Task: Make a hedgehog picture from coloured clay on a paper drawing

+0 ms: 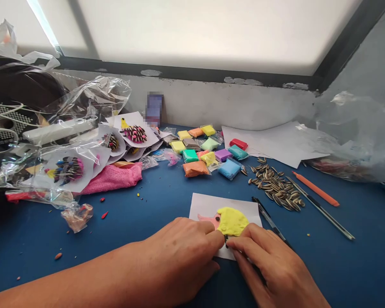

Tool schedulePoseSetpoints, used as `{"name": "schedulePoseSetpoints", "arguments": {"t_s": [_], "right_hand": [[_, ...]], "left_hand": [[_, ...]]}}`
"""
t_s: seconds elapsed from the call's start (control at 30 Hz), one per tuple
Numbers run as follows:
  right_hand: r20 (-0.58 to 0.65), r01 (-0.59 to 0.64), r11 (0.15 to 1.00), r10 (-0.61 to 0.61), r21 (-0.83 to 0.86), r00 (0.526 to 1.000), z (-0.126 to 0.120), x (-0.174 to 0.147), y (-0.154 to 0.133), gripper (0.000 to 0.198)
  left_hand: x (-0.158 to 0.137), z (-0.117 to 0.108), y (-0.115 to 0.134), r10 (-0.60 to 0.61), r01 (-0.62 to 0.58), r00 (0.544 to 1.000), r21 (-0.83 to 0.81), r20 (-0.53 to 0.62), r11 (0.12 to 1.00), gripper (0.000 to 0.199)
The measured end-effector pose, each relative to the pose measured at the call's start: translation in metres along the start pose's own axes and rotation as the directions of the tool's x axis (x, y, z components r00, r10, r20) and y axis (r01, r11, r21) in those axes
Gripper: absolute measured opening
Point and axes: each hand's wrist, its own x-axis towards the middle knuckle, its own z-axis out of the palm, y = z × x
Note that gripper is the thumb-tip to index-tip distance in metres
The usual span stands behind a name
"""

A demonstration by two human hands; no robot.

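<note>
A white sheet of paper (202, 201) lies in front of me with a hedgehog-like figure on it. Its body is a flattened lump of yellow clay (233, 221), and the pointed pink head (210, 219) with a dark eye faces left. Just below the yellow body is a small dark piece (226, 240). My right hand (272, 259) pinches at this piece with thumb and forefinger. From the left, my left hand (192, 250) comes in with curled fingers, its forefinger tip against the same spot. What its fingers hold, if anything, is hidden.
Colourful clay packets (195, 168) lie beyond the paper. To the right are a pile of sunflower seeds (277, 186), an orange marker (316, 188) and pens (272, 222). Bagged seed-covered pictures (67, 169) and a pink cloth (115, 177) sit left; white sheets (269, 139) are behind.
</note>
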Motion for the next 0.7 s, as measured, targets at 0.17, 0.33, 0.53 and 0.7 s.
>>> {"name": "schedulePoseSetpoints", "arguments": {"t_s": [0.17,0.33,0.53,0.7], "right_hand": [[0.028,-0.011,1.000,0.012,-0.018,1.000,-0.002,0.005,-0.002,0.018],[0.052,-0.030,0.999,0.031,-0.029,0.998,-0.002,0.009,-0.003,0.018],[0.083,-0.029,0.999,0.027,0.022,0.996,0.001,0.011,-0.004,0.018],[0.042,-0.102,0.975,0.095,0.197,0.995,-0.015,0.005,-0.001,0.013]], "left_hand": [[0.000,0.000,0.001,-0.009,0.009,1.000,-0.005,0.023,1.000,0.005],[0.000,0.001,-0.001,0.000,0.000,1.000,-0.032,-0.003,1.000,0.010],[0.001,0.002,0.002,-0.029,0.028,0.999,-0.028,-0.016,0.999,0.011],[0.002,-0.001,0.004,-0.052,0.052,0.998,-0.023,0.019,0.998,0.005]]}}
